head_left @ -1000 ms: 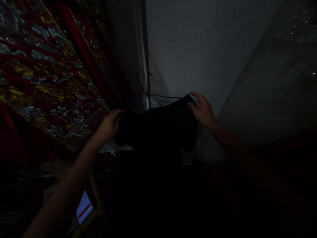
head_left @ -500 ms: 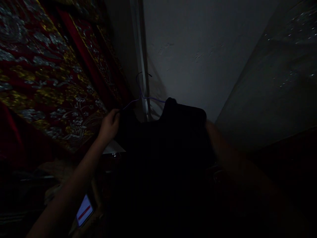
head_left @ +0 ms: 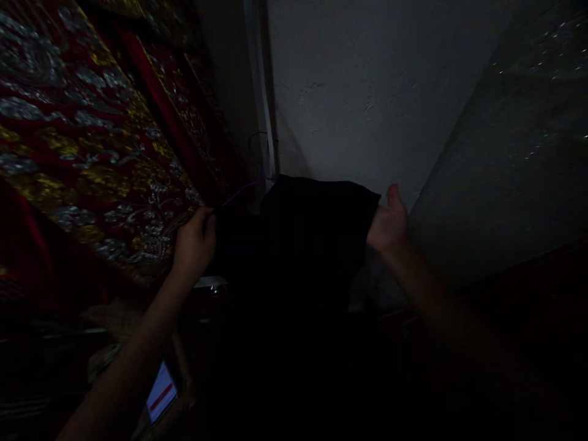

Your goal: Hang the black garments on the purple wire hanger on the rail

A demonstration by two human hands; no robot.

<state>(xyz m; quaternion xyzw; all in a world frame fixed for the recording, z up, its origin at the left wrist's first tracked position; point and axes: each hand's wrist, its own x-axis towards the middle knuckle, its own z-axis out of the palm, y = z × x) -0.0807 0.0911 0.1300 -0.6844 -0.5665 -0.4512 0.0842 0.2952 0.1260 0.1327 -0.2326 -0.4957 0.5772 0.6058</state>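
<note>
A very dark garment, seemingly a short-sleeved black shirt (head_left: 316, 226), hangs in front of me on a thin purple wire hanger (head_left: 243, 188). Its cloth hides the hanger's right arm. My left hand (head_left: 195, 245) is closed on the garment's left shoulder, by the end of the hanger's left arm. At the opposite sleeve edge is my right hand (head_left: 388, 223), thumb stretched up and palm showing. The cloth partly hides its fingers, but the hand looks open. Darkness swallows the garment's lower part.
A red cloth with gold and silver ornament (head_left: 105, 177) covers the left side. Behind the hanger runs a narrow upright strip (head_left: 266, 92) beside a pale wall (head_left: 367, 92). A lit phone (head_left: 162, 392) lies below my left forearm. Shiny, plastic-like sheeting (head_left: 519, 135) is at right.
The garment's right shoulder has shifted left, over the hanger's right arm. My right hand, hidden at the sleeve before, now shows with its thumb raised. My left hand has moved slightly left.
</note>
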